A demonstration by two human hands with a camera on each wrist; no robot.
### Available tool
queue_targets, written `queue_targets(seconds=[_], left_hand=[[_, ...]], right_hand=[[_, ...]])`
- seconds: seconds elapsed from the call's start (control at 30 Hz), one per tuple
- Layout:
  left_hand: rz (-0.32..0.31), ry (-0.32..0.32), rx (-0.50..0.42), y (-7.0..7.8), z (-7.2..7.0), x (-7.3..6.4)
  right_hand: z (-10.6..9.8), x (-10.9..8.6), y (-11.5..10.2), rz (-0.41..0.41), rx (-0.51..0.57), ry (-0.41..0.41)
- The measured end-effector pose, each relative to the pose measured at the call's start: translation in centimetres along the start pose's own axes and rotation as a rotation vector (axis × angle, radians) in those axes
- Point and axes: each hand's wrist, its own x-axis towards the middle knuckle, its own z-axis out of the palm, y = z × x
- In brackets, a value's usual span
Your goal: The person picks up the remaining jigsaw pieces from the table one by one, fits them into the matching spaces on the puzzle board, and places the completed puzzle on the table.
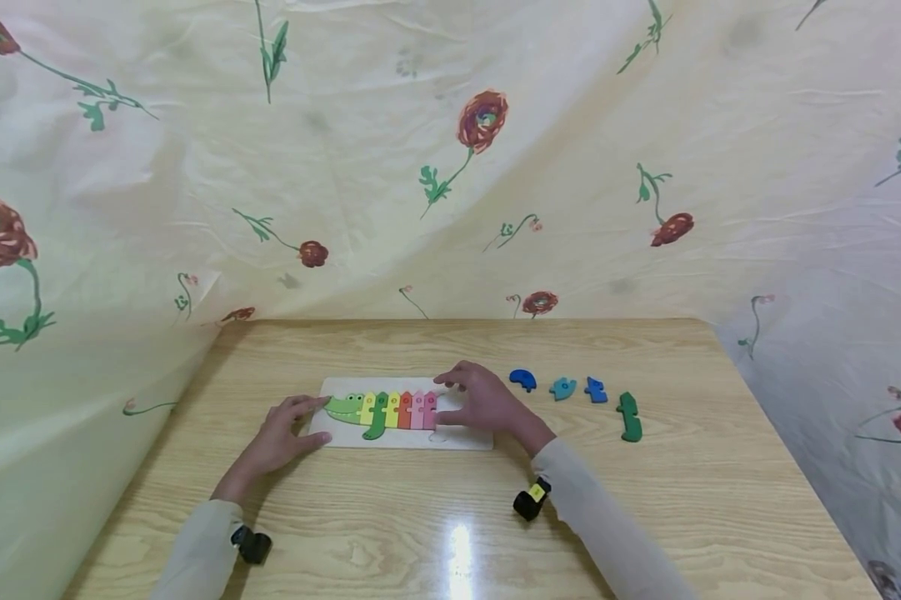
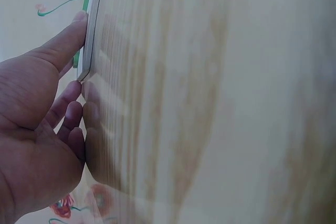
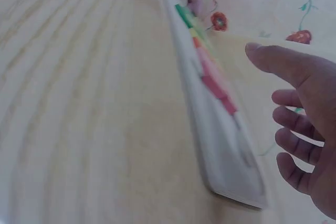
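Observation:
A white puzzle board (image 1: 463, 443) lies on the table with a row of crocodile pieces in it: a light green head (image 1: 342, 407), a dark green leg piece (image 1: 376, 421), and yellow, orange and pink body pieces (image 1: 424, 412). My left hand (image 1: 279, 435) rests at the board's left end, thumb on its near corner and a finger by the snout. In the left wrist view, that thumb (image 2: 68, 38) lies along the board's edge. Over the right part of the board, my right hand (image 1: 488, 400) is spread, thumb and fingers apart, holding nothing. The right wrist view shows this hand (image 3: 310, 108) above the board.
Loose pieces lie right of the board: a dark blue rounded one (image 1: 523, 379), a teal one (image 1: 563, 388), a blue one (image 1: 596, 389) and a green leg-shaped one (image 1: 630, 418). A flowered cloth (image 1: 390, 183) hangs behind and beside the wooden table (image 1: 390, 517).

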Motion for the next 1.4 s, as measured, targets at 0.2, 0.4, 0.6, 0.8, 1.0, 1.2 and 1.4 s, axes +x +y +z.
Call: queue_targets(seconds=[0.2,0.4,0.6,0.8,1.0,1.2,1.4], left_hand=[[0.022,0.004,0.004,0.2,-0.2,-0.1],[0.012,0.001,0.002,0.2,-0.1,-0.1],[-0.005,0.000,0.005,0.0,-0.2,0.0],[-0.010,-0.007,0.013,0.1,-0.2,0.0],[-0.018,-0.012,0.014,0.2,-0.1,0.1],[-0.014,-0.011,0.019,0.2,0.0,0.1],[-0.013,-0.002,0.020,0.0,0.0,0.1]], right_hand=[[-2.5,-1.2,-0.1,-0.065,0.059,0.037],[-5.0,-3.0,0.1,-0.119,0.063,0.081],[-7.2,-5.0,1.3,-0.103,0.044,0.128],[-8.9,-7.3,3.0,-0.130,0.042,0.184],[-10.4,-9.8,5.1,-0.074,0.008,0.216],[-11.9,-12.3,7.9,-0.040,-0.050,0.261],[-13.4,-14.3,9.8,0.016,-0.077,0.282]])
